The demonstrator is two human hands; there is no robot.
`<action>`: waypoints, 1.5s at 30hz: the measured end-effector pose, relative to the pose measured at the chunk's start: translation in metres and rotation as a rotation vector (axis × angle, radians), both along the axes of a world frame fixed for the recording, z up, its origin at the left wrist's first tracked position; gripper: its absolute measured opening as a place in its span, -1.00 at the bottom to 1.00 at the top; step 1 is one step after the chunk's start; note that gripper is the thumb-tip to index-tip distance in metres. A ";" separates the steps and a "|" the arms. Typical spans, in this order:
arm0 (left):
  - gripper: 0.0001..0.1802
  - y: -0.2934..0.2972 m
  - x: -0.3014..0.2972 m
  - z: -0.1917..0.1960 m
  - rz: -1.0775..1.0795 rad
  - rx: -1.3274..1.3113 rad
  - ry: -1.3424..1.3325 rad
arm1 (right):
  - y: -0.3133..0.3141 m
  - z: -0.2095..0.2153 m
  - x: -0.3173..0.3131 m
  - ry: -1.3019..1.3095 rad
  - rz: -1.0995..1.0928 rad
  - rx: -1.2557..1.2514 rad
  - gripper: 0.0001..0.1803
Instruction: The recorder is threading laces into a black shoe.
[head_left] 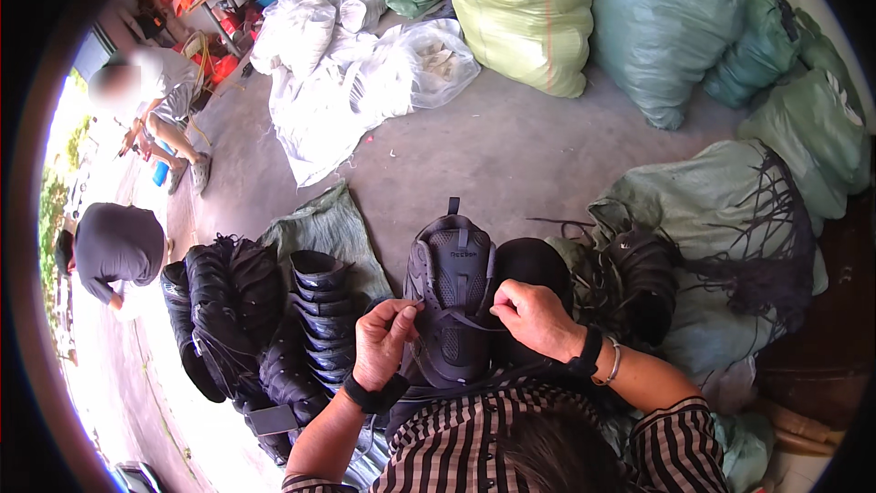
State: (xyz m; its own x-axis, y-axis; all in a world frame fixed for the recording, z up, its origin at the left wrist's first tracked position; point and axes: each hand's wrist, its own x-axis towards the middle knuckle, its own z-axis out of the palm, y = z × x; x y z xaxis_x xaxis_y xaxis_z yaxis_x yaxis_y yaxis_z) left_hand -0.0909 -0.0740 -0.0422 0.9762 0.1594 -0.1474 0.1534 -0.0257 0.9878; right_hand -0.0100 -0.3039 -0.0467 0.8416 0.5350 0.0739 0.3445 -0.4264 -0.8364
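1. Centrally, a black shoe (pixel 452 301) stands on the person's lap; left hand (pixel 383 347) and right hand (pixel 534 315) fingers pinch its lace (pixel 465 321).
2. Stacked black shoes (pixel 265 329) lie left.
3. Loose laces (pixel 766 246) drape a green sack (pixel 721 219) right.

Between my left hand (pixel 383 347) and right hand (pixel 534 315) the black shoe (pixel 453 301) showed matt mesh cloth with a flat woven lace (pixel 465 321), while the stacked uppers (pixel 319 319) shone glossy and smooth on rough grey concrete floor (pixel 493 155).
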 end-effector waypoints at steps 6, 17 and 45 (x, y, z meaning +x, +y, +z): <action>-0.75 0.002 -0.003 -0.011 -0.090 0.046 0.075 | 0.005 -0.002 0.000 -0.436 0.293 -0.221 -0.83; -0.76 -0.005 0.002 -0.012 -0.029 -0.067 0.108 | 0.005 0.010 0.014 0.256 0.158 -0.075 -0.84; -0.81 0.005 0.081 0.044 -0.941 1.527 -0.692 | 0.006 0.021 0.032 -0.607 0.556 -0.373 -0.81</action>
State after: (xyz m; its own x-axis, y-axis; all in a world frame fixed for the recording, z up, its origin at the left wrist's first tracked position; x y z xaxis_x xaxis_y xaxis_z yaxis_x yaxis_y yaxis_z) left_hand -0.0101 -0.0693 0.0021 0.6305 -0.7759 -0.0202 -0.7748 -0.6276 -0.0759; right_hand 0.0221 -0.2978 -0.0253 0.3270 0.9312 0.1613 0.9188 -0.2734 -0.2847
